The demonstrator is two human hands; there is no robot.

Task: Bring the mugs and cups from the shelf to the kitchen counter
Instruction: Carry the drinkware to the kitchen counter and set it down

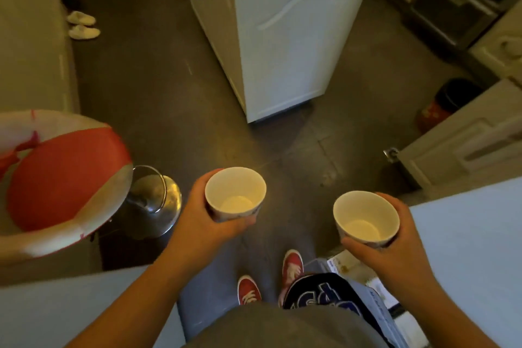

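In the head view, low in the frame above the floor [158,87], the left hand [197,220] wraps one empty white cup [235,192] and the right hand [395,246] another [366,216], both upright, seemingly ceramic: rigid, breakable, best gripped round the wall.

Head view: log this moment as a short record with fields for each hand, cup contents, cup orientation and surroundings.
left hand: left hand wrapped around the left cup
right hand: right hand wrapped around the right cup
cup contents: both look empty
cup orientation: both upright, held apart over the floor
surroundings: white cabinet ahead; metal kettle on the person's left
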